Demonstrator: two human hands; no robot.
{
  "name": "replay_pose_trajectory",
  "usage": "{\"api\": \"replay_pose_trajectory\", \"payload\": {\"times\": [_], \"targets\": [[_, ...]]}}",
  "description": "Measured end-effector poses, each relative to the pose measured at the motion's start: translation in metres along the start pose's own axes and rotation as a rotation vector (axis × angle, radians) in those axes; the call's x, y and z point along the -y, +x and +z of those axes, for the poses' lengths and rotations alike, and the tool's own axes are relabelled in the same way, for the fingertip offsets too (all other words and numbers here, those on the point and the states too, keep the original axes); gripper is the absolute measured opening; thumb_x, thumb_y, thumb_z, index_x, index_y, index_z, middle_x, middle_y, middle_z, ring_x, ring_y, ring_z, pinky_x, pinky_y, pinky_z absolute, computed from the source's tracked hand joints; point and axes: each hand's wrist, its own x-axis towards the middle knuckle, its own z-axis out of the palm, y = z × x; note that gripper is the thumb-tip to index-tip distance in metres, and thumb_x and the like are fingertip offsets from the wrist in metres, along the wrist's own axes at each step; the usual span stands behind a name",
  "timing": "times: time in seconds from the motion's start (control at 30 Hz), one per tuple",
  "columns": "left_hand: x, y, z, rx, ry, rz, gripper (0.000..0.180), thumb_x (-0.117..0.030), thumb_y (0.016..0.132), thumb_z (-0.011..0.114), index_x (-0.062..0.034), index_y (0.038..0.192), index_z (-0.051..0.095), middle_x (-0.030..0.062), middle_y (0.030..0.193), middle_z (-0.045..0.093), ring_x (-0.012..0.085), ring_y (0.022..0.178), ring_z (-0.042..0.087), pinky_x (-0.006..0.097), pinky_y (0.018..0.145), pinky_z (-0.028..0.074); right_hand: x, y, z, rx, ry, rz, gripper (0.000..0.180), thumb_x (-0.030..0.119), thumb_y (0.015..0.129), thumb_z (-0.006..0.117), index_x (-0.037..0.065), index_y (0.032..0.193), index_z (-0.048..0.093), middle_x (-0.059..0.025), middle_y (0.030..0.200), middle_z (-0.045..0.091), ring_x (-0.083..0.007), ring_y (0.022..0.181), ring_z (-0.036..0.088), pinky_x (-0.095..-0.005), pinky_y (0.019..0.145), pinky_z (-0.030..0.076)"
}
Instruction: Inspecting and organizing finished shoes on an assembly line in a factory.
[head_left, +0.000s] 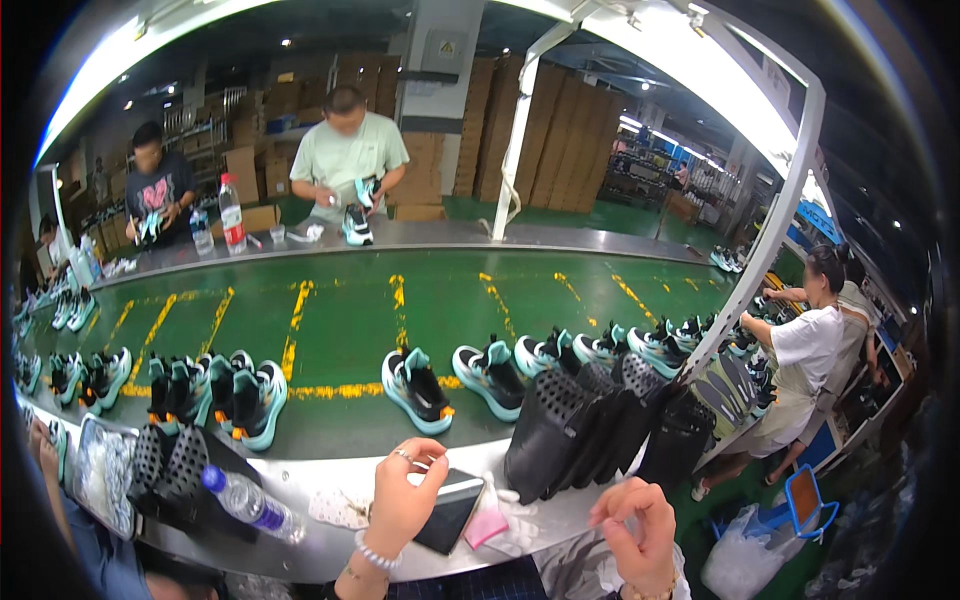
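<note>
My left hand (405,500) is raised over the metal bench edge, thumb and fingers brought together in a pinch. My right hand (640,530) is also closed, its fingers curled toward the thumb. Anything between the fingertips of either hand is too small to make out. Beneath my left hand lies a dark flat device with a pale rim, like a phone or tablet (452,512). A pink piece (486,527) and white crumpled gloves or cloth (520,522) lie between my hands. Ahead, a black-and-mint sneaker (418,390) stands on the green conveyor (350,340).
More sneakers (490,378) line the belt's near side. Black perforated upright pieces (550,430) stand at the right of the bench; a purple-capped water bottle (255,503) lies left. Co-workers (350,160) work across the belt and at right. A blue stool (800,510) stands right.
</note>
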Motion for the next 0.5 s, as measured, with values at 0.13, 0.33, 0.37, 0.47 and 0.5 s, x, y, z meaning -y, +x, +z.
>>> {"api": "replay_pose_trajectory", "payload": {"times": [0.13, 0.33, 0.37, 0.47, 0.5], "targets": [[0.056, 0.056, 0.018, -0.026, 0.481, 0.200, 0.021, -0.014, 0.077, 0.062, -0.0012, 0.094, 0.061, 0.0116, 0.095, 0.063, 0.0274, 0.093, 0.058, 0.038, 0.078, 0.048, -0.006, -0.020, -0.014, -0.287, 0.046, 0.220, 0.011, 0.003, 0.086, 0.058, 0.007, 0.085, 0.048, -0.0033, 0.078, 0.052, -0.0096, 0.066, 0.051, -0.0217, 0.059, 0.044], [0.127, 0.115, 0.033, 0.069, 0.967, 0.132, 0.040, -0.033, 0.071, 0.066, -0.0019, 0.097, 0.062, 0.0133, 0.099, 0.061, 0.0268, 0.101, 0.054, 0.039, 0.083, 0.047, -0.028, -0.027, -0.035, -0.433, 0.056, 0.286, 0.010, 0.002, 0.088, 0.052, 0.007, 0.091, 0.044, -0.0032, 0.085, 0.051, -0.0090, 0.074, 0.051, -0.0221, 0.065, 0.045], [0.127, 0.119, 0.035, 0.076, 0.965, 0.143, 0.040, -0.033, 0.071, 0.066, -0.0019, 0.097, 0.062, 0.0133, 0.099, 0.061, 0.0268, 0.101, 0.054, 0.039, 0.083, 0.047, -0.027, -0.025, -0.036, -0.484, 0.077, 0.286, 0.010, 0.002, 0.087, 0.054, 0.007, 0.088, 0.046, -0.0029, 0.082, 0.051, -0.0094, 0.073, 0.051, -0.0231, 0.064, 0.045], [0.131, 0.128, 0.041, 0.328, 1.112, -0.041, 0.048, -0.046, 0.072, 0.065, -0.0022, 0.090, 0.068, 0.0132, 0.094, 0.066, 0.0267, 0.099, 0.058, 0.039, 0.083, 0.049, -0.041, -0.019, -0.042, -0.483, 0.017, 0.281, 0.012, -0.006, 0.082, 0.052, 0.002, 0.085, 0.044, -0.0120, 0.083, 0.056, -0.0166, 0.081, 0.058, -0.0282, 0.067, 0.051], [0.132, 0.133, 0.044, 0.335, 1.111, -0.037, 0.048, -0.046, 0.072, 0.065, -0.0022, 0.090, 0.068, 0.0132, 0.094, 0.066, 0.0267, 0.099, 0.058, 0.039, 0.083, 0.049, -0.042, -0.016, -0.044, -0.489, 0.013, 0.283, 0.012, -0.006, 0.082, 0.052, 0.002, 0.085, 0.044, -0.0120, 0.083, 0.056, -0.0166, 0.081, 0.058, -0.0282, 0.067, 0.051]]}}
